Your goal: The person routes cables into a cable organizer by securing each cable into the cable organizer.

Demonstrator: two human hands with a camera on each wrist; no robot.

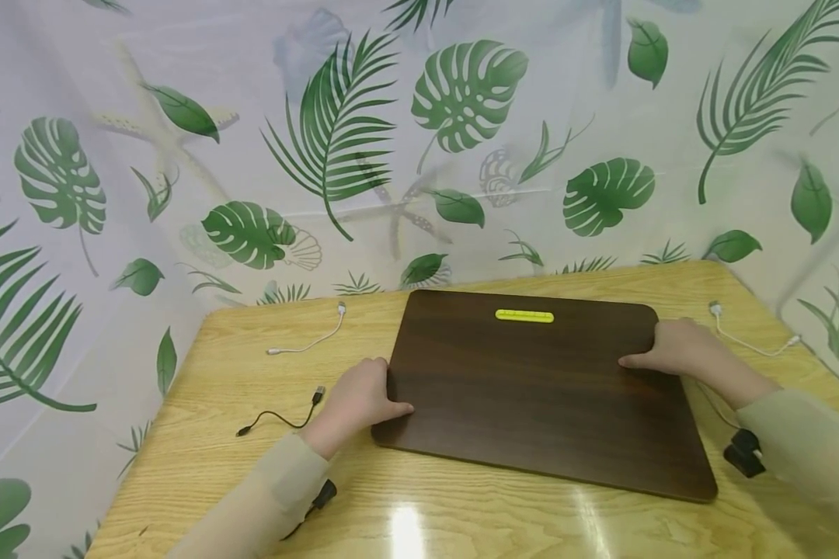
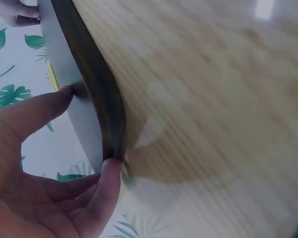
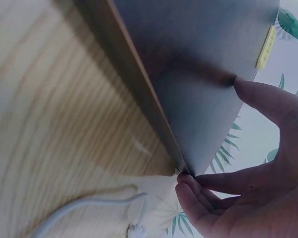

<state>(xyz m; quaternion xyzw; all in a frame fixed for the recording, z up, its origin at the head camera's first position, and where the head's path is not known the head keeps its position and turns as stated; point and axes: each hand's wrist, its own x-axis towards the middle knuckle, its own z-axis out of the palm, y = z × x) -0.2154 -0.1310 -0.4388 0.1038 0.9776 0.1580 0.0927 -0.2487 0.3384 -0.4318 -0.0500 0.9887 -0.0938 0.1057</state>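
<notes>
A dark brown board (image 1: pixel 531 388) with rounded corners lies at a slight slant over the table, a yellow strip (image 1: pixel 524 316) near its far edge. My left hand (image 1: pixel 356 400) grips its left edge, thumb on the top face; in the left wrist view the fingertips (image 2: pixel 111 166) meet the board's rim. On the opposite side my right hand (image 1: pixel 681 349) holds the right edge, its thumb (image 3: pixel 251 91) pressing the top face in the right wrist view. What lies beneath the board is hidden.
White cables lie at the back left (image 1: pixel 311 341) and back right (image 1: pixel 751 339) of the wooden table (image 1: pixel 203 365). A short black cable (image 1: pixel 280 415) is left of my left hand. Black plugs sit near both forearms. A leaf-patterned curtain (image 1: pixel 475 155) hangs behind.
</notes>
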